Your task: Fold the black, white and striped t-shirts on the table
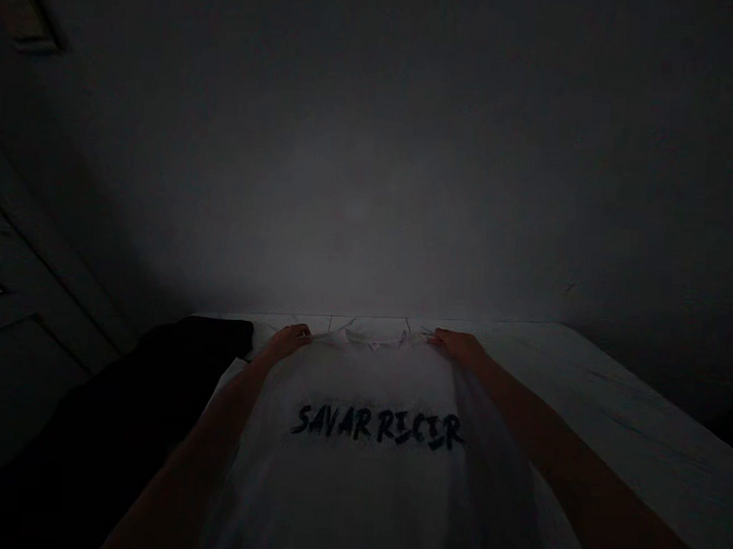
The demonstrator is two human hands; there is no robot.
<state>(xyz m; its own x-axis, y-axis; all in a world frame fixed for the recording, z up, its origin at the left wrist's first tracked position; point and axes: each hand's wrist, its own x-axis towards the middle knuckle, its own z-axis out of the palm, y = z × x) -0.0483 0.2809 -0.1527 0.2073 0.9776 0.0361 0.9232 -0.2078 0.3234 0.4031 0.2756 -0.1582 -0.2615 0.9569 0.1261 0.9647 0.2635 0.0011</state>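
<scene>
While both arms reach fwd from the bottom edge, L hand [293, 334] and R hand [456, 343] grip a white T-shirt [370, 381] at its two shoulders, just below ctr of frame. Fingers look closed on the fabric at each side, L w/ fingertips curled over the edge, R pinching the opp. shoulder; exact finger pos. is hard to tell, v. dark. Shirt is spread btwn the arms, neckline at top, running down to the bottom ctr; dark lettering [377, 425] across the chest, approx. "SAVAR RECER". Pale marbled table [587, 393] shows behind the collar & over to lower R. Black cloth [151, 394] lies lower L, near the L forearm. Grey wall [372, 176] fills the upper frame; small boxy obj. [29, 15] in upper L corner, type unclear.
</scene>
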